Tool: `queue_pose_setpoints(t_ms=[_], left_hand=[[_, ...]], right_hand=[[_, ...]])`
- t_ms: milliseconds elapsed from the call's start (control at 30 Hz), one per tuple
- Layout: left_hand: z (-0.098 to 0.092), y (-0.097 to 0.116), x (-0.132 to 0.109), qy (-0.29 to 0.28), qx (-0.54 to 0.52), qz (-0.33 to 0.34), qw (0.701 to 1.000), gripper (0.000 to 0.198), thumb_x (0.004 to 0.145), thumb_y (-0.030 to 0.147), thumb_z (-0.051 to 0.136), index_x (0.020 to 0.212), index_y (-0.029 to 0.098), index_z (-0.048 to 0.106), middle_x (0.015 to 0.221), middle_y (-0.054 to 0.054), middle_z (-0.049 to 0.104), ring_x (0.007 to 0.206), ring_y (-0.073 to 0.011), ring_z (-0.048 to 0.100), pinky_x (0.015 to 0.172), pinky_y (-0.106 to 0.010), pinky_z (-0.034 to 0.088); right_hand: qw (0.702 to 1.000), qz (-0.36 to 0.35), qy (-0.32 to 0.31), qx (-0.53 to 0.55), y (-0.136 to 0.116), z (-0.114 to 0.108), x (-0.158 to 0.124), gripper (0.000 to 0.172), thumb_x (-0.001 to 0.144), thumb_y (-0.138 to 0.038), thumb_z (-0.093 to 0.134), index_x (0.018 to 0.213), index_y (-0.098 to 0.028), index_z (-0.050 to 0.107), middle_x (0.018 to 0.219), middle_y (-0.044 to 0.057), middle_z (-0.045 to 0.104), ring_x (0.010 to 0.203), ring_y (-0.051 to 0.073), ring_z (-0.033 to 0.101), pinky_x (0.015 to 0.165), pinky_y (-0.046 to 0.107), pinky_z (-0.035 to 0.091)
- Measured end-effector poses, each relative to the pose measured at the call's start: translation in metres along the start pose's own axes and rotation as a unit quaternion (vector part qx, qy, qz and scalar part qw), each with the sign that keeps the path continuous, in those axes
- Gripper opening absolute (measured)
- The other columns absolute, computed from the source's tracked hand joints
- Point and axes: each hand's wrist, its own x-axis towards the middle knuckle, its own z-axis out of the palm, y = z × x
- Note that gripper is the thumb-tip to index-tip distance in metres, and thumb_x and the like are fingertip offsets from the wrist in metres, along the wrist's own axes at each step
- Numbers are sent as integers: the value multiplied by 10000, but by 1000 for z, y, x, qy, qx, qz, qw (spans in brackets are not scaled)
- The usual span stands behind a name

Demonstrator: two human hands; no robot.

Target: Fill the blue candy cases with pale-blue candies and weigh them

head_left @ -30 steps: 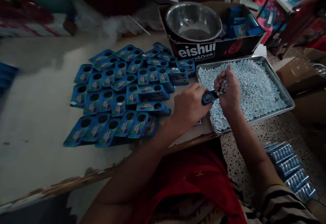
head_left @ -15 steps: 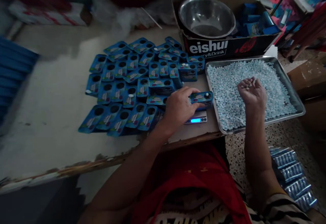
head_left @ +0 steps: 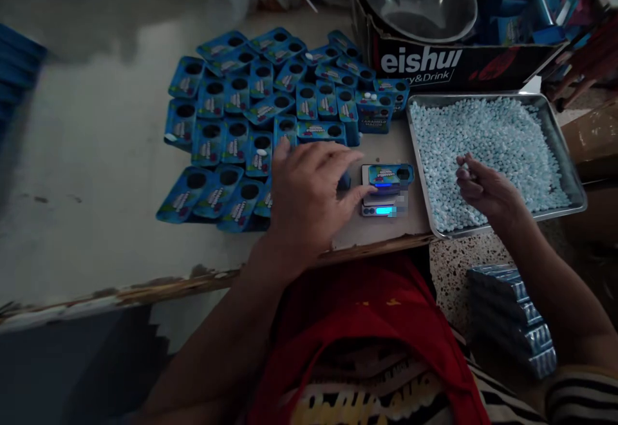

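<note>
My left hand (head_left: 313, 190) is open, its fingers spread over the near right part of the small blue candy boxes (head_left: 236, 141). Its thumb tip reaches the edge of one blue candy box (head_left: 383, 174) lying on a small digital scale (head_left: 369, 210) with a lit display. Over the metal tray (head_left: 421, 170) of pale blue and white candies (head_left: 521, 148), my right hand (head_left: 483, 187) is closed, with a few candies between its curled fingers. Loose candies rest on top of several boxes, which have round dark holes.
Behind the tray, a black cardboard carton (head_left: 420, 64) holds blue packaging and a steel bowl (head_left: 420, 0). Wrapped blue packs (head_left: 516, 322) are stacked on the floor below. The table's front edge (head_left: 193, 283) is chipped. Brown boxes (head_left: 589, 148) stand at right.
My left hand has let go of the box, now on the scale, and moved left, fingers spreading. My right hand has turned from palm up to fingers pinched. The view has shifted.
</note>
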Motion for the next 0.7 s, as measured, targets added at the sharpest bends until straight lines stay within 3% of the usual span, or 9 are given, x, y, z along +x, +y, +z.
queue_pose_setpoints(t_ms=[100, 167, 233, 300, 467, 600, 700], left_hand=[[-10, -5, -7, 50, 0, 9, 999, 217, 994, 363, 818, 1200, 309, 781, 1233, -56, 828, 1193, -340, 769, 1314, -645, 388], [-16, -6, -11, 125, 22, 24, 992, 148, 1004, 380, 815, 1124, 297, 789, 1177, -25, 844, 1126, -306, 789, 1325, -645, 370], [-25, -6, -14, 203, 48, 46, 977, 147, 996, 392, 827, 1098, 292, 792, 1147, -3, 846, 1100, -289, 798, 1334, -653, 355], [-35, -4, -16, 237, 64, 66, 967, 181, 980, 383, 836, 1127, 286, 798, 1143, -2, 840, 1115, -301, 800, 1329, -676, 355], [-45, 8, -16, 183, 39, 72, 980, 272, 969, 333, 808, 1235, 279, 794, 1220, -27, 813, 1223, -361, 767, 1347, -746, 311], [-38, 16, -9, 125, -13, -4, 992, 220, 1010, 312, 752, 1224, 352, 788, 1253, -3, 783, 1331, -339, 708, 1425, -716, 219], [-32, 19, -5, 85, -4, -29, 996, 264, 1015, 299, 745, 1275, 337, 772, 1293, -13, 772, 1387, -339, 667, 1428, -725, 200]], right_hand=[[999, -13, 13, -49, -10, 1, -2, 206, 1009, -300, 816, 905, -224, 655, 620, -82, 503, 458, 44, 329, 384, 140, 321], [998, -16, 26, -62, -16, 3, -2, 170, 1004, -261, 792, 903, -232, 659, 672, -56, 555, 515, 57, 405, 434, 154, 370], [997, -15, 21, -78, -19, 3, -4, 134, 960, -209, 798, 918, -233, 673, 746, -34, 610, 585, 67, 483, 496, 170, 433], [994, -17, 3, -105, -21, 3, -5, 166, 894, -172, 840, 944, -228, 693, 781, -28, 632, 620, 67, 511, 523, 176, 451], [986, -43, -18, -160, -22, 8, -6, 166, 910, -247, 879, 1014, -215, 754, 794, -16, 659, 592, 60, 488, 477, 179, 420], [979, -67, -31, -191, -20, 25, -1, 134, 926, -280, 876, 1006, -226, 781, 818, -1, 699, 630, 70, 560, 522, 176, 483], [973, -74, -49, -211, -20, 39, 1, 159, 897, -289, 895, 989, -223, 784, 827, 9, 712, 644, 88, 586, 539, 201, 498]])
